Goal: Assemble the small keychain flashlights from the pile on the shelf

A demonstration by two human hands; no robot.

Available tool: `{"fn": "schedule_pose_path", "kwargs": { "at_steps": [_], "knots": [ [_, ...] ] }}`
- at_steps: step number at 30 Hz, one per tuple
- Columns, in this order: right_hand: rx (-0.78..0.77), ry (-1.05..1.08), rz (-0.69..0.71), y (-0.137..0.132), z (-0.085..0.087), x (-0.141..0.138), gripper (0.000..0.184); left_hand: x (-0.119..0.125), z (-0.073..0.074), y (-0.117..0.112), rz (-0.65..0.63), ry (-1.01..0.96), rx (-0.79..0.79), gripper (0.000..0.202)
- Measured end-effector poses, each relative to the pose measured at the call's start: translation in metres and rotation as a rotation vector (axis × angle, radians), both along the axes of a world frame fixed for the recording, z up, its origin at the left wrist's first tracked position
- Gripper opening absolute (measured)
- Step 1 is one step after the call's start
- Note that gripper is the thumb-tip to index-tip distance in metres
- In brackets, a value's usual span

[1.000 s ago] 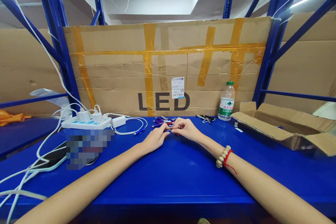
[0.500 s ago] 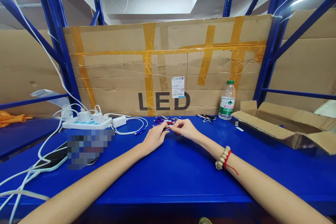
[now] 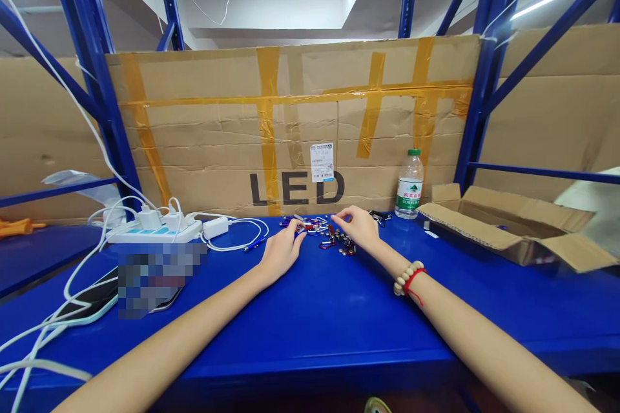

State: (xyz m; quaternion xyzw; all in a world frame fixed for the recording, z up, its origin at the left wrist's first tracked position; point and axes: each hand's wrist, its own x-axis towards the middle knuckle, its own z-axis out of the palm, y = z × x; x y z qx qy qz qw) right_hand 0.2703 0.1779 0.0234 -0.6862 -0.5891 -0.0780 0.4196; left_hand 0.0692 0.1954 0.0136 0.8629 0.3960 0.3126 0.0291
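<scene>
My left hand (image 3: 279, 253) rests low over the blue tabletop with its fingers curled at the near left side of a pile of slim pens and small clips (image 3: 314, 226). What its fingertips hold, if anything, is hidden. Just right of the pile, my right hand (image 3: 359, 227) hovers with thumb and forefinger close together; anything in that pinch is too small to make out. Below it lie a red carabiner (image 3: 327, 245) and a cluster of small metal pieces (image 3: 345, 245). A blue pen (image 3: 254, 244) lies alone to the left of my left hand.
A white power strip (image 3: 155, 232) with plugs and cables stands at left, beside a phone (image 3: 92, 293). Toward the back right are a water bottle (image 3: 409, 186), dark small items (image 3: 380, 217) and an open cardboard box (image 3: 504, 222). A large cardboard sheet (image 3: 217, 142) closes off the back.
My hands, which met at the fingertips, are now apart. My right hand has moved right and up, uncovering the red carabiner and small metal pieces. The view has shifted slightly.
</scene>
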Motion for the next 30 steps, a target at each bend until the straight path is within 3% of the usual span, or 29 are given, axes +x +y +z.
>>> {"fn": "schedule_pose_path", "kwargs": {
  "at_steps": [4, 12, 19, 30],
  "knots": [
    [-0.159, -0.098, 0.030, -0.002, -0.006, -0.007, 0.020, -0.001, -0.003, 0.004, 0.039, 0.046, 0.035, 0.023],
    [-0.210, -0.168, 0.096, 0.004, -0.012, -0.008, 0.018, 0.000, -0.003, 0.004, 0.068, 0.123, 0.050, 0.026],
    [-0.261, -0.160, -0.066, 0.000, -0.005, 0.001, 0.021, -0.001, -0.001, 0.003, 0.049, 0.128, 0.067, 0.026],
    [-0.417, -0.226, -0.047, -0.005, -0.002, -0.007, 0.017, 0.000, -0.002, 0.003, 0.062, 0.135, 0.069, 0.025]
  ]
}}
